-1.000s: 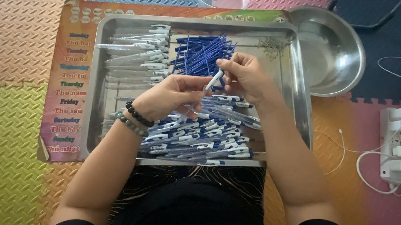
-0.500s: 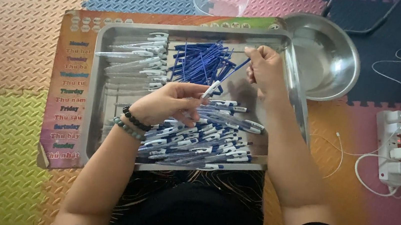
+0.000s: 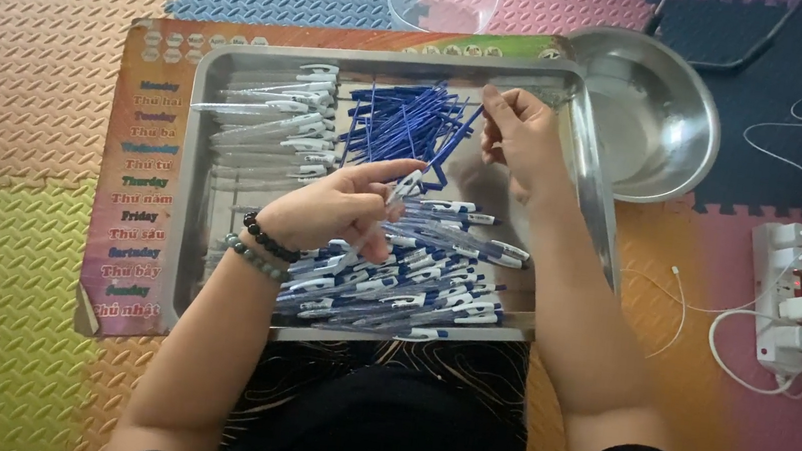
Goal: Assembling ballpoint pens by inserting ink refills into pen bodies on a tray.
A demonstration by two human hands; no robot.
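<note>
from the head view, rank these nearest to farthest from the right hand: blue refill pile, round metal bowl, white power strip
1. blue refill pile: in the tray's upper middle, just left of the right hand, whose fingers meet one refill.
2. round metal bowl: outside the tray, to the hand's right.
3. white power strip: on the mat at the far right.

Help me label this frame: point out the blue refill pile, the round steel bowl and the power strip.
blue refill pile (image 3: 403, 120), head view, middle of the pile.
round steel bowl (image 3: 681, 111), head view, bare inner wall.
power strip (image 3: 783, 299), head view, white body.
</note>
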